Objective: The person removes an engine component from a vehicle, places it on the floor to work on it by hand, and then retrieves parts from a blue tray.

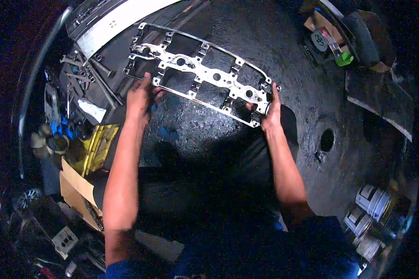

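1. Floor [246, 28]: dark, with wet-looking shine; a round dark patch [327, 139] shows right of the right forearm.
2. Metal frame [202, 70]: long, silvery, open lattice with a perforated central spine. Held up in front of the person, over the floor; slanted, left end farther away, right end nearer. Its height above the floor: cannot tell.
3. White panel [116, 28]: upper left, beyond the frame's left end.
4. Pails [372, 202]: light-coloured, clustered at lower right.
5. Loose metal tools [91, 79]: heaped left of the frame, long bars among them.
6. Cardboard box [81, 186]: lower left, beside the left forearm.
7. Yellow item [95, 149]: just above that box; kind unclear.
8. Left hand [138, 100]: fingers curled at the near long edge, toward the left end, gripping the frame there.
9. Right hand [272, 114]: closed around the right end, fingers along the outside; a fingertip shows through an opening.
10. White crumpled piece [92, 110]: beside the tools.
11. Bright green piece [344, 59]: upper right.
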`<action>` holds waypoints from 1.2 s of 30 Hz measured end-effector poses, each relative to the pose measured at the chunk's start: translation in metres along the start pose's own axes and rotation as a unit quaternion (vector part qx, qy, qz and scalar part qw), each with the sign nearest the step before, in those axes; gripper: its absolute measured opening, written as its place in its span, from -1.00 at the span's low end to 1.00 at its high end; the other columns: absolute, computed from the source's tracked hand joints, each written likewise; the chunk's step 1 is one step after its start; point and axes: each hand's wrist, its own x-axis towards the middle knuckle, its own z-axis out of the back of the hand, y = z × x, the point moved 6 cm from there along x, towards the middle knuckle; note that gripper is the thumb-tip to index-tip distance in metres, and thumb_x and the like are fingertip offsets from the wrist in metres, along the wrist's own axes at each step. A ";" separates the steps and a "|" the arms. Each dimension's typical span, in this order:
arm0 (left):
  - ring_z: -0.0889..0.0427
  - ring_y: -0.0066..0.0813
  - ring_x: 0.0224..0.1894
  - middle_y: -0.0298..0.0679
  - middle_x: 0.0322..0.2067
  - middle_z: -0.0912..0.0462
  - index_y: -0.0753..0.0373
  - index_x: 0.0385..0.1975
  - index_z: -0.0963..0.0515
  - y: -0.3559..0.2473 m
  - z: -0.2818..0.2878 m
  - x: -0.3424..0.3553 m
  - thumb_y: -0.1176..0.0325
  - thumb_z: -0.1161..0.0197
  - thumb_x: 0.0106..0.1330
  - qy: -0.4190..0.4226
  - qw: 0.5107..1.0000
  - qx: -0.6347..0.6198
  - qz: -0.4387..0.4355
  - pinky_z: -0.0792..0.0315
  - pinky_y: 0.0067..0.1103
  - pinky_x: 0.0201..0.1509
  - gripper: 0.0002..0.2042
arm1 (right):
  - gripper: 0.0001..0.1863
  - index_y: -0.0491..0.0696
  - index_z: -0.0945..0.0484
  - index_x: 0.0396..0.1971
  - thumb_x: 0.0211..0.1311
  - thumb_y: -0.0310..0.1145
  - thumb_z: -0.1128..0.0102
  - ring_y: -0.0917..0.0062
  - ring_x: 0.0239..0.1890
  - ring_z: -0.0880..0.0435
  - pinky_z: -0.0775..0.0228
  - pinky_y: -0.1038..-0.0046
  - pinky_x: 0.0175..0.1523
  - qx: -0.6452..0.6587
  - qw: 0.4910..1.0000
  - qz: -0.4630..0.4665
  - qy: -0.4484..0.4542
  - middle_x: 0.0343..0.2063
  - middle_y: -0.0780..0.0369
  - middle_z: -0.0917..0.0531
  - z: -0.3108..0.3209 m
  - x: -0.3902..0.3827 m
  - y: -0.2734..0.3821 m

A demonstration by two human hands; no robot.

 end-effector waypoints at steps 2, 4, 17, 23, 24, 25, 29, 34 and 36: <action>-0.60 -0.44 -0.34 -0.23 -0.32 -0.57 0.32 -0.18 -0.45 0.002 -0.001 0.006 0.18 -0.20 0.35 0.009 1.000 -0.004 0.002 -0.55 -0.53 -0.28 -0.71 | -0.50 -0.01 -0.49 -0.25 0.25 0.19 -0.05 0.36 -0.47 -0.68 -0.59 0.34 -0.44 0.015 0.999 0.006 0.040 -0.39 0.13 -0.68 -0.005 0.001 0.001; -0.62 -0.42 -0.34 -0.21 -0.33 -0.57 0.33 -0.20 -0.45 0.003 -0.004 0.010 0.26 -0.17 0.37 0.021 0.999 -0.031 -0.006 -0.56 -0.52 -0.29 -0.77 | -0.49 0.00 -0.50 -0.19 0.25 0.19 -0.05 0.37 -0.45 -0.68 -0.59 0.34 -0.43 0.024 0.999 0.006 0.033 -0.36 0.14 -0.68 -0.005 0.002 0.000; -0.53 -0.58 -0.42 -0.33 -0.34 -0.60 0.27 -0.22 -0.49 -0.016 -0.001 -0.011 0.36 -0.16 0.35 -0.016 0.998 -0.037 -0.056 -0.44 -0.63 -0.34 -0.87 | -0.45 0.06 -0.47 -0.04 0.25 0.23 -0.01 0.39 -0.29 -0.69 -0.59 0.32 -0.41 0.013 0.995 0.089 0.035 -0.23 0.26 -0.65 -0.003 0.004 0.001; -0.44 -0.65 -0.43 -0.38 -0.37 -0.59 0.27 -0.21 -0.51 -0.043 -0.007 -0.040 0.28 -0.17 0.36 -0.028 0.993 -0.013 -0.113 -0.35 -0.66 -0.29 -0.82 | -0.47 0.05 -0.48 -0.03 0.26 0.19 -0.05 0.40 -0.26 -0.67 -0.58 0.24 -0.34 0.064 0.991 0.113 0.010 -0.19 0.28 -0.64 -0.006 0.007 0.003; -0.44 -0.66 -0.40 -0.38 -0.38 -0.58 0.26 -0.20 -0.52 -0.047 -0.007 -0.045 0.27 -0.16 0.36 -0.031 0.992 -0.006 -0.122 -0.34 -0.66 -0.28 -0.81 | -0.47 0.06 -0.49 -0.03 0.25 0.19 -0.06 0.40 -0.24 -0.67 -0.57 0.23 -0.32 0.081 0.991 0.108 0.012 -0.17 0.29 -0.64 -0.007 0.006 0.003; -0.44 -0.67 -0.37 -0.41 -0.39 -0.57 0.25 -0.20 -0.54 -0.047 -0.006 -0.047 0.24 -0.17 0.36 -0.020 0.992 -0.002 -0.124 -0.34 -0.65 -0.25 -0.79 | -0.46 0.06 -0.49 -0.01 0.23 0.19 -0.08 0.40 -0.22 -0.66 -0.56 0.25 -0.30 0.075 0.991 0.106 0.016 -0.16 0.30 -0.64 -0.008 0.004 0.003; -0.46 -0.67 -0.35 -0.41 -0.37 -0.59 0.25 -0.20 -0.55 -0.056 -0.006 -0.058 0.23 -0.17 0.36 -0.025 0.991 0.009 -0.134 -0.34 -0.65 -0.23 -0.79 | -0.47 0.05 -0.49 0.00 0.25 0.16 -0.08 0.40 -0.24 -0.67 -0.56 0.29 -0.30 0.088 0.991 0.100 0.026 -0.15 0.30 -0.65 -0.012 0.005 0.004; -0.49 -0.67 -0.29 -0.37 -0.29 -0.63 0.27 -0.16 -0.52 -0.062 -0.007 -0.067 0.24 -0.16 0.38 -0.032 0.991 0.006 -0.132 -0.35 -0.65 -0.21 -0.78 | -0.49 0.05 -0.50 -0.01 0.26 0.15 -0.07 0.41 -0.24 -0.68 -0.57 0.29 -0.31 0.074 0.992 0.097 0.022 -0.18 0.29 -0.66 -0.014 -0.001 0.005; -0.49 -0.67 -0.30 -0.37 -0.31 -0.62 0.27 -0.18 -0.51 -0.067 -0.008 -0.073 0.24 -0.17 0.37 -0.039 0.990 0.014 -0.137 -0.36 -0.66 -0.22 -0.78 | -0.49 0.05 -0.51 -0.02 0.26 0.15 -0.07 0.41 -0.24 -0.68 -0.58 0.29 -0.31 0.070 0.993 0.089 0.022 -0.19 0.28 -0.66 -0.015 -0.005 0.005</action>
